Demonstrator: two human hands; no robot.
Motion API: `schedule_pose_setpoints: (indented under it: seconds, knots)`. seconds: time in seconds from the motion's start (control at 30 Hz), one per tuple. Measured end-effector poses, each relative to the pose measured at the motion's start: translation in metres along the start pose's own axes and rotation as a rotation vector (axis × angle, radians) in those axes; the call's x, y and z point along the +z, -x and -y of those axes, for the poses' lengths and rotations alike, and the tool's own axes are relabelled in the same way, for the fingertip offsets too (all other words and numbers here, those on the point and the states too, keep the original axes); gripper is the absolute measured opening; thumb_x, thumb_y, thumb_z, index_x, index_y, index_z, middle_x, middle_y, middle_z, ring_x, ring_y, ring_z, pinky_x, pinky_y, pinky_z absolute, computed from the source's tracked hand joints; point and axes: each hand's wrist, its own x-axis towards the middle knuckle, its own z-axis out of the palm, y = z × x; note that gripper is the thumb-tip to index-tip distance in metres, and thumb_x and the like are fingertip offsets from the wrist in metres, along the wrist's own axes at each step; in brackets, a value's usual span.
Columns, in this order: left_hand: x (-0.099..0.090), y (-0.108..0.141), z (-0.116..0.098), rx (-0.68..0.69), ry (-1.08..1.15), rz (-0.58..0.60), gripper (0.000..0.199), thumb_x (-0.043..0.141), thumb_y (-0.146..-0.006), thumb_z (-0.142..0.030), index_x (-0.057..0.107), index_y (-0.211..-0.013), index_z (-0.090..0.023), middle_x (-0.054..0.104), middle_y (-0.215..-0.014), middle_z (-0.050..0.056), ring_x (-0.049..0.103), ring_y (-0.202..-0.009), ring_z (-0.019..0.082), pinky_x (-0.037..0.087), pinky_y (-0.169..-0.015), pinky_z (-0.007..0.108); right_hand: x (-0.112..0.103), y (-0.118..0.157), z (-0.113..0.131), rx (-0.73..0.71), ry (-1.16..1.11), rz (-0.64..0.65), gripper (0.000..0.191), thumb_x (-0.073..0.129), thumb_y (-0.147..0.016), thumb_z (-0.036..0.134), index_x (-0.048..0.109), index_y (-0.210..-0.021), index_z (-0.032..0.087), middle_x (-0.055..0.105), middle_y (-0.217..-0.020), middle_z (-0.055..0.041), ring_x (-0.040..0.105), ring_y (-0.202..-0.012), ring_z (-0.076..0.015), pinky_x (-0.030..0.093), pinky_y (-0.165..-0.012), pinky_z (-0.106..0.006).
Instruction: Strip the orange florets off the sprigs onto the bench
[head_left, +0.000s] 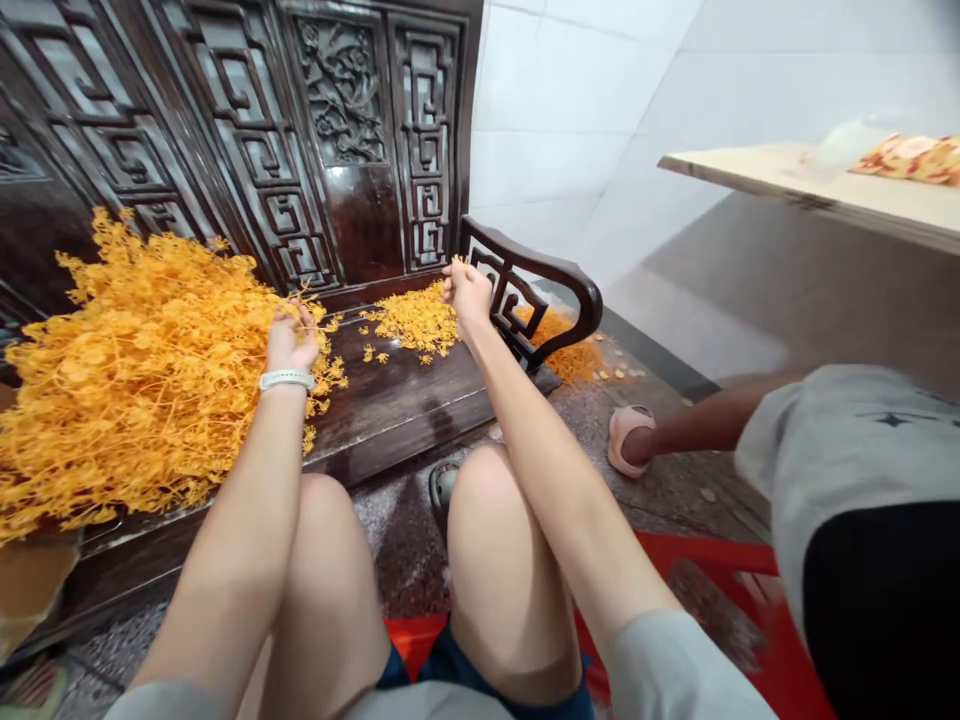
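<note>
A big heap of orange plastic sprigs (pixel 150 380) covers the left part of the dark wooden bench (pixel 397 400). My left hand (pixel 294 335), with a pale band at its wrist, is at the heap's right edge, its fingers curled round some orange sprigs. To the right lies a small flat pile of loose orange pieces (pixel 420 320). Above that pile's right end, near the armrest, my right hand (pixel 466 290) is closed in a pinch, with a bit of orange showing at its fingertips.
A curved wooden armrest (pixel 566 280) closes the bench's right end. Behind it, more orange pieces (pixel 562 350) lie on the floor. A person's leg and pink sandal (pixel 630 440) are at right. A pale board (pixel 765 165) juts in at upper right; cardboard (pixel 34 590) sits lower left.
</note>
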Motion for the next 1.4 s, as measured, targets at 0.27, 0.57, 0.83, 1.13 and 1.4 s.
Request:
schedule_pose_setpoints:
  seconds: [0.27, 0.57, 0.83, 1.13, 1.4]
  knots:
    - [0.064, 0.037, 0.031, -0.131, 0.087, 0.073, 0.026, 0.062, -0.097, 0.002, 0.071, -0.099, -0.023, 0.083, -0.114, 0.001, 0.066, -0.064, 0.004, 0.055, -0.061, 0.012, 0.009, 0.02, -0.056, 0.353, 0.129, 0.098, 0.028, 0.055, -0.085, -0.003, 0.06, -0.103, 0.017, 0.063, -0.075, 0.0013, 0.059, -0.054, -0.013, 0.054, -0.052, -0.025]
    - [0.08, 0.043, 0.061, -0.069, -0.155, -0.166, 0.022, 0.081, -0.09, -0.011, 0.062, -0.086, -0.02, 0.065, -0.071, -0.007, 0.054, -0.049, 0.005, 0.044, -0.05, 0.016, 0.016, 0.039, -0.028, 0.388, -0.22, 0.524, 0.031, 0.051, -0.085, 0.007, 0.069, -0.108, 0.017, 0.072, -0.078, -0.0005, 0.067, -0.062, -0.0129, 0.053, -0.057, -0.021]
    - [0.066, 0.049, 0.056, 0.043, -0.652, -0.026, 0.023, 0.087, -0.088, -0.018, 0.066, -0.097, -0.019, 0.062, -0.064, -0.006, 0.045, -0.038, 0.008, 0.032, -0.037, 0.019, 0.014, 0.028, -0.028, 0.224, -0.222, 0.088, 0.018, 0.063, -0.108, 0.02, 0.059, -0.09, 0.02, 0.057, -0.073, 0.0068, 0.054, -0.061, -0.0051, 0.049, -0.063, -0.015]
    - [0.063, 0.064, 0.036, -0.352, -1.096, 0.682, 0.02, 0.1, -0.069, -0.013, 0.082, -0.073, -0.02, 0.08, -0.077, 0.008, 0.066, -0.055, 0.02, 0.043, -0.046, 0.023, 0.001, 0.012, -0.036, 0.173, -0.199, -0.063, 0.019, 0.035, -0.119, 0.039, 0.035, -0.103, 0.03, 0.069, -0.086, 0.0044, 0.062, -0.059, -0.0082, 0.047, -0.057, -0.016]
    - [0.106, 0.086, 0.014, 0.341, -0.599, 0.373, 0.025, 0.082, -0.098, -0.033, 0.074, -0.079, -0.019, 0.065, -0.068, 0.002, 0.055, -0.058, 0.012, 0.045, -0.056, 0.019, 0.024, 0.02, -0.027, 0.07, -0.032, 0.067, 0.039, 0.052, -0.111, 0.061, 0.048, -0.097, 0.025, 0.051, -0.075, 0.0051, 0.053, -0.057, -0.0076, 0.036, -0.044, -0.016]
